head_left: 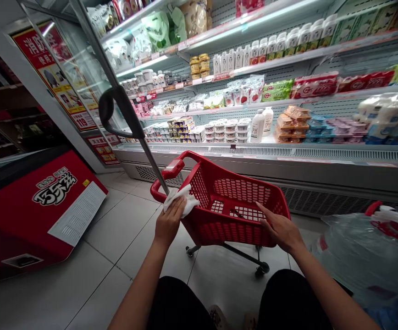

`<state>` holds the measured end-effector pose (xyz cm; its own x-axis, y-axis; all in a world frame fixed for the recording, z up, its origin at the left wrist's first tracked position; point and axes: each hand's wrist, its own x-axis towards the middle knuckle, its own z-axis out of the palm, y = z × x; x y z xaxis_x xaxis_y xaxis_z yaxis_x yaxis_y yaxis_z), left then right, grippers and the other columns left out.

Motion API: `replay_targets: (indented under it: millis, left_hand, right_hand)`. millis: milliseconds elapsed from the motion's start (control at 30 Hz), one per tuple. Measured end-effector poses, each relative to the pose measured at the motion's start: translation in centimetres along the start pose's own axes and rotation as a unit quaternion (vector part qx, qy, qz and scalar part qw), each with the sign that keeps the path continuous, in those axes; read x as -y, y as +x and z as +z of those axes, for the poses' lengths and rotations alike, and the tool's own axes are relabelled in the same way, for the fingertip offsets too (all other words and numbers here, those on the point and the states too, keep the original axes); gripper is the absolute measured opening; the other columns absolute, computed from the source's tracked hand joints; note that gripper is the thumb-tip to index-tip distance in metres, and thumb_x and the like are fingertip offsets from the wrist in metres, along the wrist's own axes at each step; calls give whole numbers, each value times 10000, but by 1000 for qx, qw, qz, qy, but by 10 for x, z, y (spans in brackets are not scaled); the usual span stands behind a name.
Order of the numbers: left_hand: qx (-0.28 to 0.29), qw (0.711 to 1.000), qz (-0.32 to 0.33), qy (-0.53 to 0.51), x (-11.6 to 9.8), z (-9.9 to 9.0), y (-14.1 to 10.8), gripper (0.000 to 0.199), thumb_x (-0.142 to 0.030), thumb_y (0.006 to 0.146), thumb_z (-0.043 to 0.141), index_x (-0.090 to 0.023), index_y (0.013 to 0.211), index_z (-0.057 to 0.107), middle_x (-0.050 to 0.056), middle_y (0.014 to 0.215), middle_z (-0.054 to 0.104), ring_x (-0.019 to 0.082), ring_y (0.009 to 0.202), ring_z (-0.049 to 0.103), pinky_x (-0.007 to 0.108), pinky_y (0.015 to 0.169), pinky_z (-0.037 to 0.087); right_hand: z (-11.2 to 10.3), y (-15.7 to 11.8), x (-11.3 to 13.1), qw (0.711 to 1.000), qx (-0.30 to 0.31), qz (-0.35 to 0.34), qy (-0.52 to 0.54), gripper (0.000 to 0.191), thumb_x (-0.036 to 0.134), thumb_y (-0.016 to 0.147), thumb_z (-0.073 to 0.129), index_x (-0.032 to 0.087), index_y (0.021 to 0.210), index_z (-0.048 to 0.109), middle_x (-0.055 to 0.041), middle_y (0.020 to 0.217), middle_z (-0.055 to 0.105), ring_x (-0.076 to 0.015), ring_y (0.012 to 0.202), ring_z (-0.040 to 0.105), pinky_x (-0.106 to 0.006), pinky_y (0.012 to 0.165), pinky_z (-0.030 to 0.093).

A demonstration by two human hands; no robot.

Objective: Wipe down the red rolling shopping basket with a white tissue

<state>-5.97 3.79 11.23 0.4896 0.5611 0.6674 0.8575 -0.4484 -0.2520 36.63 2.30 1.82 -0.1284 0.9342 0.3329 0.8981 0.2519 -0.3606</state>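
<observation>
The left hand (168, 224) bunches a white cloth (191, 204) in a narrow grip against the handle end of a red shopping cart (233, 233), which stands upright on the tiled floor (107, 256). The right hand (283, 230), spread wide, touches the near rim. How much the cloth has covered, or has left, cannot be told.

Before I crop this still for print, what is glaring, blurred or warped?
Head view: strip lights glare in the refrigerated display; the clear plastic at lower right is blurred; the red freezer slants, likely wide-lens stretch; the shopping cart looks fairly sharp.
</observation>
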Motion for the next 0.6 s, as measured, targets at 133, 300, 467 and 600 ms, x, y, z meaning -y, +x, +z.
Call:
replay_targets:
  millis: [133, 300, 467, 600]
  left_hand:
    - [-14, 999, -33, -4, -20, 10, -4, 612, -13, 1000, 398, -217, 1574, 446, 86, 1513, 589, 231, 1390, 578, 382, 1141, 488]
    - [2, 998, -6, -60, -92, 50, -7, 594, -40, 1008, 419, -198, 1580, 428, 84, 1521, 585, 223, 1423, 545, 359, 1087, 548]
    - [12, 992, 27, -120, -88, 60, -3, 657, -2, 980, 410, -223, 1599, 392, 73, 1499, 613, 191, 1431, 535, 364, 1122, 541]
    - [37, 992, -22, -119, -70, 55, 0, 614, -5, 966, 434, -210, 1543, 483, 83, 1505, 608, 208, 1434, 535, 375, 1108, 555]
  right_hand:
    - [4, -2, 0, 1000, -11, 19, -11, 609, 551, 1080, 271, 342, 1652, 282, -40, 1329, 732, -289, 1108, 720, -441, 880, 568]
    - [9, -12, 15, 1000, -2, 21, -2, 616, 580, 1072, 297, 360, 1647, 290, -38, 1325, 735, -299, 1103, 726, -451, 876, 576]
    - [12, -26, 43, 999, 28, -8, 37, 658, 592, 1070, 325, 367, 1671, 181, -47, 1495, 617, -294, 1156, 713, -470, 930, 578]
    - [14, -31, 68, 997, 47, -36, 57, 665, 579, 1076, 336, 381, 1675, 126, -34, 1625, 463, -282, 1274, 658, -457, 945, 588]
